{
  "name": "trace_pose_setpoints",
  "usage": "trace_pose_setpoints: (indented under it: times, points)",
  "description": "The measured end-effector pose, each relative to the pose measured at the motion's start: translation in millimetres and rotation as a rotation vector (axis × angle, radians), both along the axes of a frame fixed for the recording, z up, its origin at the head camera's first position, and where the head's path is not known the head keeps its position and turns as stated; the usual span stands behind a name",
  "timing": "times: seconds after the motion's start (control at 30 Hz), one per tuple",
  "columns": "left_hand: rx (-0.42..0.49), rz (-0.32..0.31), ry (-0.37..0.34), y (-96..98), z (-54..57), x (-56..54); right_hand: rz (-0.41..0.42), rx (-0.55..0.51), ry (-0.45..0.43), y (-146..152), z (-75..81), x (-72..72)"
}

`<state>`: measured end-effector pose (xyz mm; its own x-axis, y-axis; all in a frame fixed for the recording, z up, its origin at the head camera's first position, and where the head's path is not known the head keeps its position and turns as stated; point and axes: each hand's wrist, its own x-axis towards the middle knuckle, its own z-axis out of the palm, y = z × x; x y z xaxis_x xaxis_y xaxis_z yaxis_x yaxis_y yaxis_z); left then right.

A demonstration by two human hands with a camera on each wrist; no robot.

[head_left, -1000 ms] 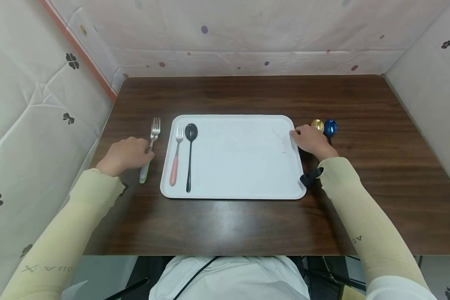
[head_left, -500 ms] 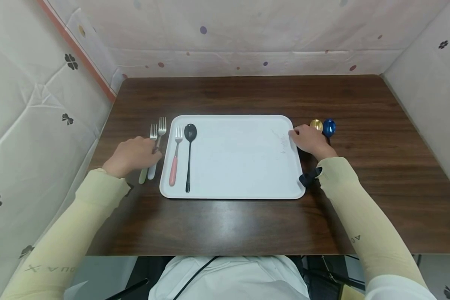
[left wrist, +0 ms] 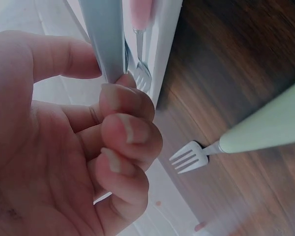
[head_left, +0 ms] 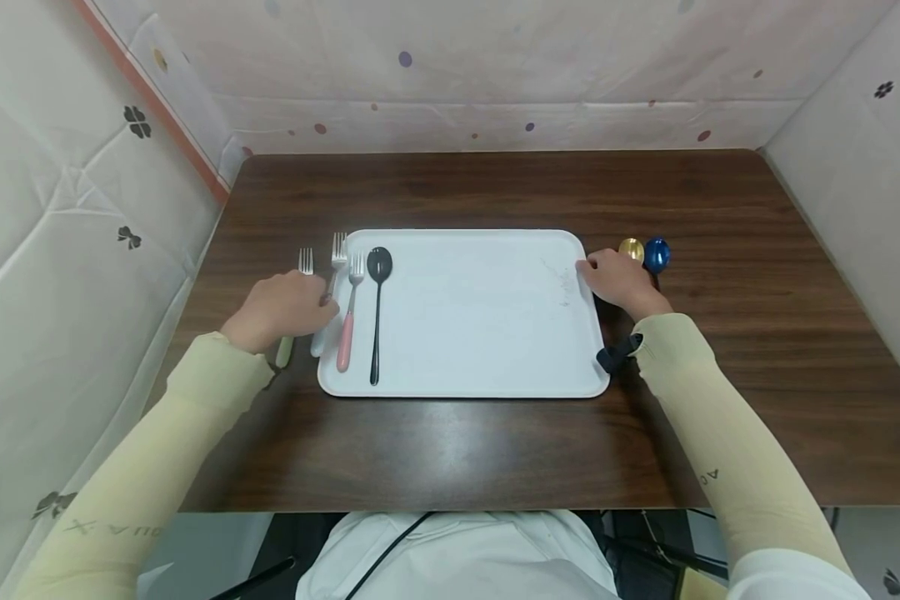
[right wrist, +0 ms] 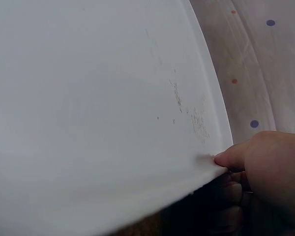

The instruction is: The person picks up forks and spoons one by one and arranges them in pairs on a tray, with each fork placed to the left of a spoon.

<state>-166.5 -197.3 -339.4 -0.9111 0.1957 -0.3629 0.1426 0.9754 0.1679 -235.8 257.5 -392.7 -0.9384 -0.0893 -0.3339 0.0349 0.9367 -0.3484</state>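
Observation:
My left hand (head_left: 287,308) pinches a fork with a pale blue-grey handle (left wrist: 105,37) between thumb and curled fingers. The tines of this fork (head_left: 339,248) overlap the left edge of the white tray (head_left: 487,333) in the head view. On that tray lie a pink-handled fork (head_left: 347,337) and a black spoon (head_left: 379,267), side by side. Below the left hand, a green-handled fork (left wrist: 260,128) rests on the table, partly hidden in the head view. My right hand (head_left: 619,283) grips the tray's right rim, thumb on top and fingers curled beneath, as the right wrist view shows.
Just beyond the right hand, the bowls of a gold spoon (head_left: 632,249) and a blue spoon (head_left: 657,254) show; their handles are mostly hidden. The brown wooden table (head_left: 450,454) is bounded by pale patterned sheets (head_left: 495,75) at the back and sides.
My left hand has carried the blue-grey-handled fork rightward from beside the green-handled fork to the tray's left edge, uncovering the green-handled one. The right hand stays on the tray rim.

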Motion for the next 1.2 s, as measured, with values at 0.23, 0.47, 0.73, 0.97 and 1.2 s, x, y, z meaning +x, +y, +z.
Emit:
trace_pose_setpoints:
  times: [0.23,0.47,0.73,0.97,1.2]
  points:
    - [0.014,-0.024,0.023,5.2,-1.6,-0.7,-0.002,-0.01,0.014,0.6,-0.9,0.0]
    - [0.007,-0.032,0.018,10.7,-2.3,-1.6,-0.005,-0.011,0.022,-0.1,-1.5,1.0]
    - [-0.002,-0.057,0.067,16.4,-4.2,-2.1,-0.001,-0.009,0.028,0.0,0.0,2.5]
    - [-0.002,-0.065,0.037,25.7,-4.1,-3.2,0.003,-0.007,0.034,-0.2,0.1,2.3]
    - [-0.028,-0.09,0.041,34.9,-4.7,-6.3,0.003,-0.003,0.036,-0.9,1.1,3.0]
